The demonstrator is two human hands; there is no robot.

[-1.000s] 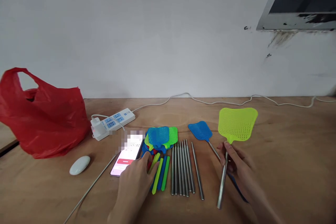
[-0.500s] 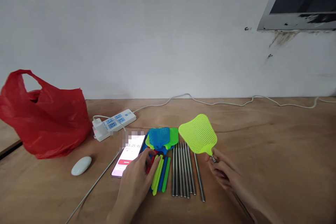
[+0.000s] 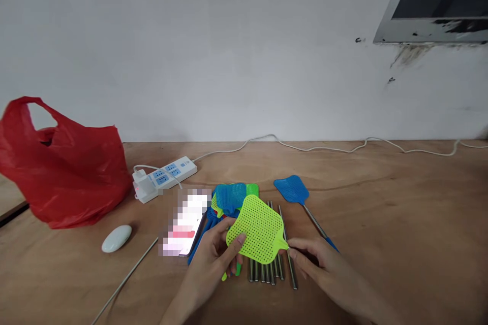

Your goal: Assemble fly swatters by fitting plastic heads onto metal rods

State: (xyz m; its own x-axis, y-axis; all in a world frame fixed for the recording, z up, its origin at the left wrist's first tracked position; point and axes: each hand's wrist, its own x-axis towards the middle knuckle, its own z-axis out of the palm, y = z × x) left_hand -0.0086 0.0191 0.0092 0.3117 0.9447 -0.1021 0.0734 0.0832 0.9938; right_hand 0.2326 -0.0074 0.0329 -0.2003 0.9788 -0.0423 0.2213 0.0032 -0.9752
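Observation:
A yellow fly swatter [image 3: 261, 228] is held between both hands, its perforated head tilted toward me. My left hand [image 3: 208, 261] grips the left edge of that head, thumb on top. At the head's neck my right hand [image 3: 324, 269] pinches the joint with the rod. Beneath lie several metal rods [image 3: 291, 266] side by side. A pile of blue and green swatter heads [image 3: 238, 193] sits just behind. Coloured handles, with a green tip [image 3: 239, 268] showing, are mostly hidden under my left hand. Beyond my right hand rests a blue fly swatter [image 3: 293, 189] with rod and blue grip.
On the left are a phone [image 3: 186, 223] with a blurred screen, a white oval object [image 3: 117, 238], a white power strip [image 3: 179, 170] and a red plastic bag [image 3: 76, 172]. A white cable [image 3: 320, 149] runs along the wall at the table's back.
The yellow swatter has moved left and lower, over the rods. My left hand has gone from the handles to its head. The blue swatter on the right now shows.

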